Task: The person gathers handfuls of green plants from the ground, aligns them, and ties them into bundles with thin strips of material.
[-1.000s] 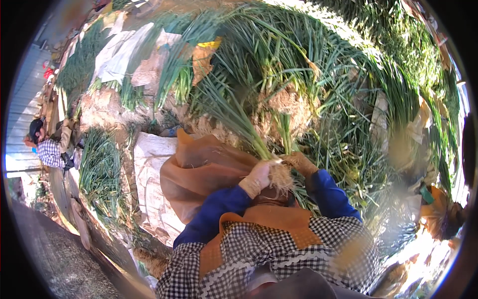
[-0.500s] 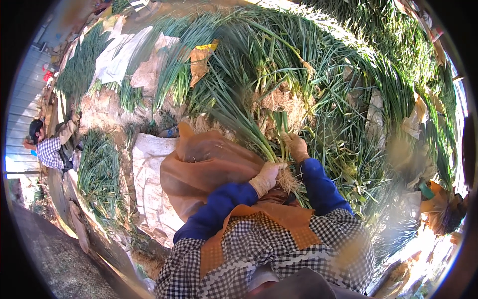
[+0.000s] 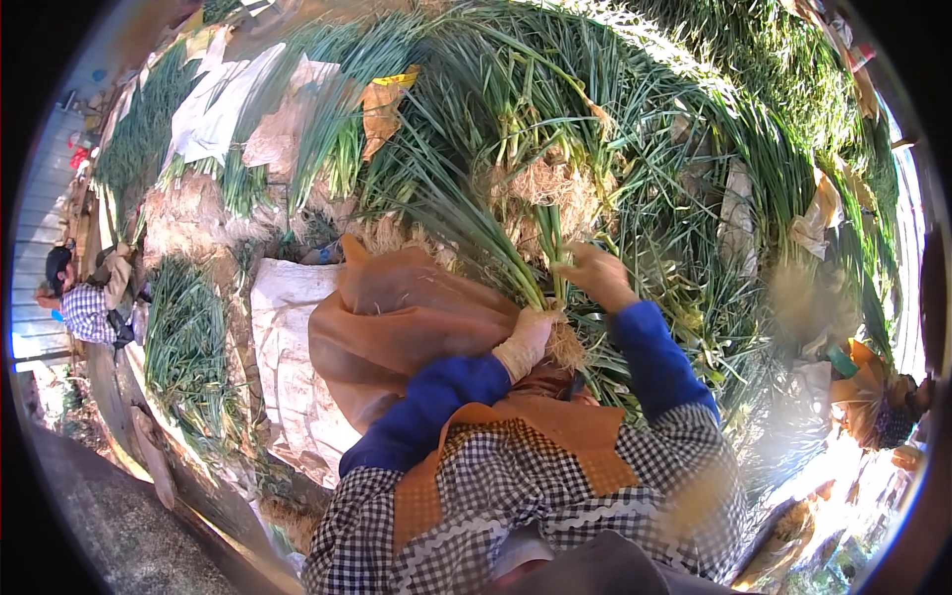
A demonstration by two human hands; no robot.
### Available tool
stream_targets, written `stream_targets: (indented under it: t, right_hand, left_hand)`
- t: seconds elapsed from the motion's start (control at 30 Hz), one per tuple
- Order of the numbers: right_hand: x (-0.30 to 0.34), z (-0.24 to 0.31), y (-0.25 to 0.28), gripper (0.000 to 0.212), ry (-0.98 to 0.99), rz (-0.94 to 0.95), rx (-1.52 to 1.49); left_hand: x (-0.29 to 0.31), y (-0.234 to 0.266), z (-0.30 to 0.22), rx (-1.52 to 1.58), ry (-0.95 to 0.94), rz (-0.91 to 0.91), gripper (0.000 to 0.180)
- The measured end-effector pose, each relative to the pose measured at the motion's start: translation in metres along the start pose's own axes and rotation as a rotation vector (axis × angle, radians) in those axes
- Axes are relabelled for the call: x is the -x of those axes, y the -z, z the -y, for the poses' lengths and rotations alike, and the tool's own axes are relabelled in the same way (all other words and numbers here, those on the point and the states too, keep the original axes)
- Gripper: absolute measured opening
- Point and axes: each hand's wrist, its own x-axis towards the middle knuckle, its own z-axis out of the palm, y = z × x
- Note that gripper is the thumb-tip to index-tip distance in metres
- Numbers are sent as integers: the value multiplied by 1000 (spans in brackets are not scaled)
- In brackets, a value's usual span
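— What's changed? 
— The right hand has lifted off the bunch, now pinching one green onion stalk. 
— The left hand? 
— Closed around the onion bunch at its roots, over the brown apron.

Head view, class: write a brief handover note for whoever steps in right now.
Left hand: gloved, closed round the root end of a scallion bunch.
Right hand: gripping a few stalks just above the bunch.
The bunch lies across an orange-brown cloth on the lap; the big scallion pile is ahead.
Done: one bunch gathered.
Left: most of the pile is loose.
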Motion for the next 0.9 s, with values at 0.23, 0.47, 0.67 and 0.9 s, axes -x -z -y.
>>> stream_targets:
  t: [0.23,0.47,0.67,0.9]
  right_hand:
    - [-4,0,-10,38,318,499,-315]
    - [115,-45,80,27,-293,655,-538]
    - [36,-1,10,42,-217,190,-222]
    - [25,0,-8,28,127,365,-239]
  left_hand:
    - [-1,2,-12,113,139,-31,4]
    - [-5,22,-8,-2,2,90,10]
    - [-17,25,4,-35,-57,91,24]
    - [1,7,-13,-10,-46,21,29]
